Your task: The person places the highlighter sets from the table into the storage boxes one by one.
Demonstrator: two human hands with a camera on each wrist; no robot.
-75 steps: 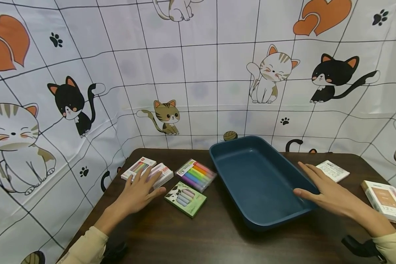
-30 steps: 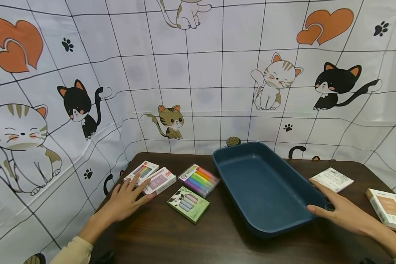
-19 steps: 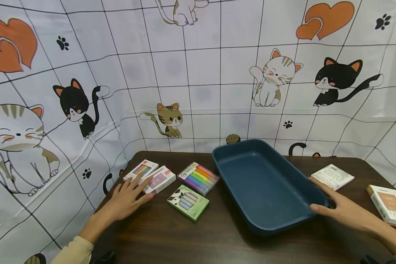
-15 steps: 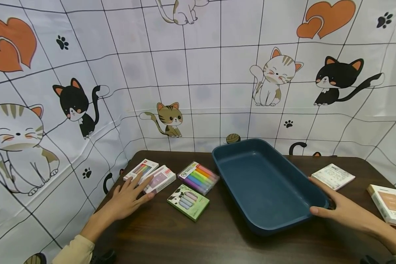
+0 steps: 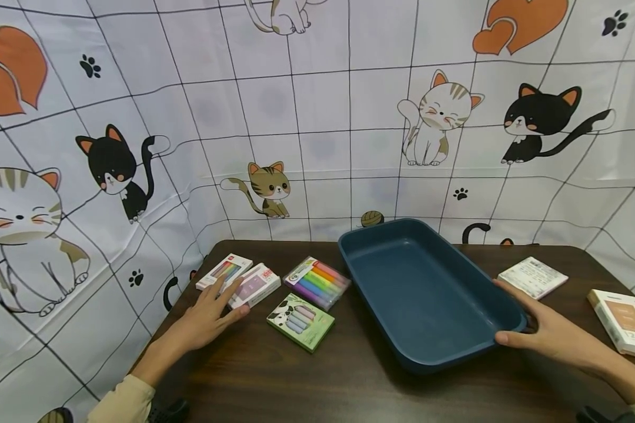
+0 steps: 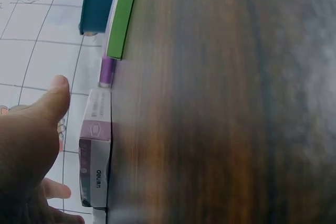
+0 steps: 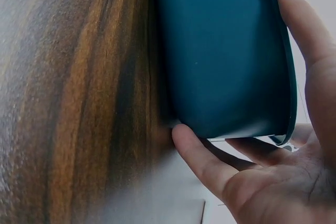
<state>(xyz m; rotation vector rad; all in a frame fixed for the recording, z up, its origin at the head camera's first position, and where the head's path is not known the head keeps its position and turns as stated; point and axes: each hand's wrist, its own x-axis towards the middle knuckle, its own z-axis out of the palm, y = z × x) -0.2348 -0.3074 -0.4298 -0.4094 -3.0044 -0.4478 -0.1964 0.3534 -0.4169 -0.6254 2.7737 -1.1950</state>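
My right hand (image 5: 547, 335) grips the near right corner of a deep blue plastic tray (image 5: 428, 294). In the right wrist view the thumb lies at the tray's rim while the fingers curl against its outer wall. My left hand (image 5: 203, 322), fingers spread, is beside two white boxes at the left: one with a coloured-pen picture (image 5: 233, 265), the other white and pink-purple (image 5: 256, 286). In the left wrist view nothing is held, and the purple-white box (image 6: 97, 140) stands just past the fingers. A clear pack of rainbow markers (image 5: 317, 283) and a green pen box (image 5: 301, 323) lie between hand and tray.
Right of the tray are a white printed box (image 5: 533, 277) and a white box with a tan panel (image 5: 621, 323). A dark wooden table (image 5: 317, 390) bears everything. Behind it hangs a white cat-patterned sheet (image 5: 323, 117).
My right hand has gone from hovering over the tray's right edge to gripping its corner. My left hand has drawn back slightly to the left. The boxes lie as before.
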